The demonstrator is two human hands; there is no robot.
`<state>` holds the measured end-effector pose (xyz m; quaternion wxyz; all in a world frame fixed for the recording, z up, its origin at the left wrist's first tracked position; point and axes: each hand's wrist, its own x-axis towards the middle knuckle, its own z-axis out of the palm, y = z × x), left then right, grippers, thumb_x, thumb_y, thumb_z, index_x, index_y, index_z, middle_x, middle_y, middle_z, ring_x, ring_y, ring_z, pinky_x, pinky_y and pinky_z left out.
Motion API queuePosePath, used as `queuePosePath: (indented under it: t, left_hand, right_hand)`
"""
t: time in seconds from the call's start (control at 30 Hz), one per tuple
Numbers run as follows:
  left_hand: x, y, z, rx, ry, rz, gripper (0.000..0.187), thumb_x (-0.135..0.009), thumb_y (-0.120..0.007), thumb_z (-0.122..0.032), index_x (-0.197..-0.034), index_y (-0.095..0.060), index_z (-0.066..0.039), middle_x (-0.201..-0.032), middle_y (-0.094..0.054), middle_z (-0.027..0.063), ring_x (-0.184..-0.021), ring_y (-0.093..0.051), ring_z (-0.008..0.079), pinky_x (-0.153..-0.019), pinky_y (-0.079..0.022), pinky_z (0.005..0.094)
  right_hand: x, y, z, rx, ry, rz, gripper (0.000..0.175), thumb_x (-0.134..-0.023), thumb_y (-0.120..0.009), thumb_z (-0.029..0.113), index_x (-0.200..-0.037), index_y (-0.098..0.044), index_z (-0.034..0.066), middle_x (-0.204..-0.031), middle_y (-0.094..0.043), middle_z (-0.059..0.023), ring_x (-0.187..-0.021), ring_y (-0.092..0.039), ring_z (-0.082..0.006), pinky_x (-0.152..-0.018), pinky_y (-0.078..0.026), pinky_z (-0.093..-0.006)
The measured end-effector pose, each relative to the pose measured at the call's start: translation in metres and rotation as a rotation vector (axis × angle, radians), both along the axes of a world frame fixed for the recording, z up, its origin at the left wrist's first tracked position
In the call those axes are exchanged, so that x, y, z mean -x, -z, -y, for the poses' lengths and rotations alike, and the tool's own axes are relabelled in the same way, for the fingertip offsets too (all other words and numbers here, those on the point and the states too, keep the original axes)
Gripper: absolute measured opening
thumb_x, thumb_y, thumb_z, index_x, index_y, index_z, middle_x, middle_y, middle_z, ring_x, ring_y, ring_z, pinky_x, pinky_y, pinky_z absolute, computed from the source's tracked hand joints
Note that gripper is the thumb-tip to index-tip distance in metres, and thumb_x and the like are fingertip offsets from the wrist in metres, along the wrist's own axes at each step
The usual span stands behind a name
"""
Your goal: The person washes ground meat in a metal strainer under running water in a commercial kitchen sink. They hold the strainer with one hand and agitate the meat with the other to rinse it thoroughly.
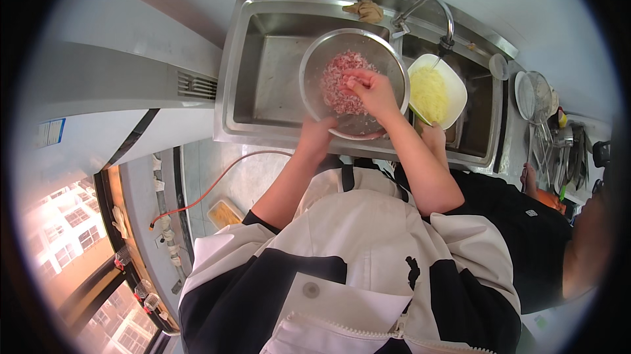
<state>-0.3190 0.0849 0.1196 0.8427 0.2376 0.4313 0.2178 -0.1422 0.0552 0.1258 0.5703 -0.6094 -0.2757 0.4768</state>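
A round stainless steel bowl (315, 93) is held over the divider side of the left sink basin. Loose, pink minced meat (340, 95) lies in its middle, with small bits stuck to the wall. My left hand (318, 132) grips the bowl's near rim, thumb over the edge. Inside the bowl, my right hand (369, 90) has its fingers curled into the meat, and a little of it shows between thumb and fingertips. Right beside the bowl is a white bowl (458, 93) of yellow shreds (428, 89), held by a co-worker's hand (434, 137).
A curved faucet (448, 19) hangs over the white bowl. A brown cloth (367, 10) lies on the back ledge of the double sink (236, 63). Strainers (535, 95) and utensils stand at right. The co-worker in black (498, 221) is close on my right. An orange hose (212, 189) curves at lower left.
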Motion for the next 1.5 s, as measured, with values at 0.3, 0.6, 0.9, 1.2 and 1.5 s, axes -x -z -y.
queuePosePath:
  t: [0.3, 0.6, 0.9, 1.2, 1.5]
  left_hand:
    - [-0.006, 0.005, 0.005, -0.030, 0.004, -0.008, 0.048, -0.076, -0.056, 0.005, -0.123, -0.049, 0.002, -0.110, -0.057, 0.0134, -0.097, -0.060, 0.0258, -0.080, -0.052, 0.0391]
    - [-0.009, 0.013, 0.000, 0.004, 0.025, -0.029, 0.052, -0.075, -0.052, 0.011, -0.126, -0.046, 0.000, -0.119, -0.056, 0.0152, -0.104, -0.060, 0.0294, -0.083, -0.054, 0.0422]
    - [-0.012, 0.010, -0.001, -0.031, 0.017, -0.038, 0.050, -0.075, -0.052, 0.010, -0.124, -0.048, 0.000, -0.114, -0.059, 0.0141, -0.100, -0.062, 0.0282, -0.079, -0.054, 0.0417]
    - [-0.009, 0.008, 0.000, -0.058, 0.044, -0.027, 0.050, -0.076, -0.052, 0.009, -0.125, -0.048, 0.001, -0.115, -0.059, 0.0144, -0.098, -0.062, 0.0272, -0.074, -0.055, 0.0394]
    - [-0.005, 0.004, 0.002, -0.051, 0.008, -0.004, 0.053, -0.075, -0.052, 0.009, -0.127, -0.046, 0.002, -0.119, -0.057, 0.0156, -0.106, -0.060, 0.0299, -0.083, -0.054, 0.0427]
  right_hand:
    - [-0.004, 0.015, 0.007, 0.074, 0.063, -0.014, 0.022, -0.091, -0.056, -0.001, -0.111, -0.064, -0.0034, -0.098, -0.070, -0.0122, -0.083, -0.071, -0.0194, -0.071, -0.056, -0.0268]
    - [-0.011, 0.015, 0.009, 0.083, 0.061, 0.023, 0.020, -0.092, -0.054, 0.000, -0.109, -0.066, -0.0009, -0.090, -0.069, -0.0119, -0.075, -0.071, -0.0191, -0.064, -0.055, -0.0268]
    - [-0.015, 0.003, 0.009, 0.046, 0.026, -0.007, 0.023, -0.094, -0.054, 0.003, -0.114, -0.064, -0.0004, -0.092, -0.069, -0.0117, -0.075, -0.070, -0.0180, -0.065, -0.056, -0.0269]
    - [-0.010, -0.011, 0.010, 0.070, -0.031, -0.043, 0.024, -0.097, -0.052, 0.006, -0.118, -0.062, -0.0001, -0.092, -0.068, -0.0120, -0.077, -0.068, -0.0169, -0.067, -0.054, -0.0260]
    - [-0.007, -0.003, 0.009, -0.070, -0.052, 0.168, 0.024, -0.093, -0.056, 0.001, -0.115, -0.065, 0.0013, -0.098, -0.069, -0.0067, -0.085, -0.067, -0.0141, -0.074, -0.054, -0.0251]
